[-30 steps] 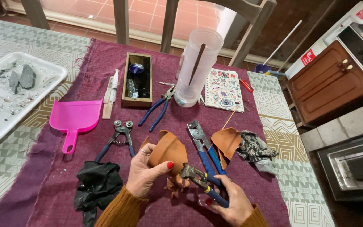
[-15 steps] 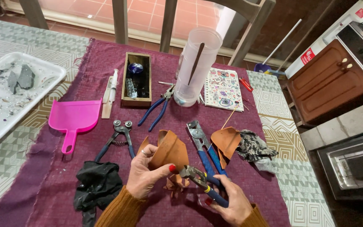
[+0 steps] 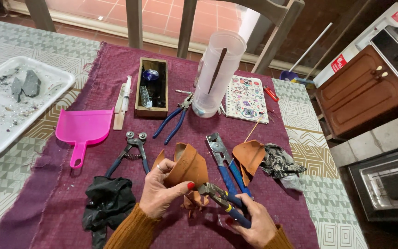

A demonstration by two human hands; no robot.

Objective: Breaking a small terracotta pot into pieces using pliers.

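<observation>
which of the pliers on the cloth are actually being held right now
The blue-handled pliers in the right hand, nipping the clay shard the left hand holds. The other three lie untouched.

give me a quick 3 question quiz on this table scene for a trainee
1. True or false: the left hand holds a terracotta shard.
2. Which tool does the right hand hold? A) nippers B) pink dustpan C) syringe
3. Fill in: the wooden box stands between the syringe and the clear plastic ____.

Key:
1. True. Its fingers pinch the shard's lower edge.
2. A. The nippers' jaws meet that lower edge.
3. Jug, with a dark stick inside.
</observation>
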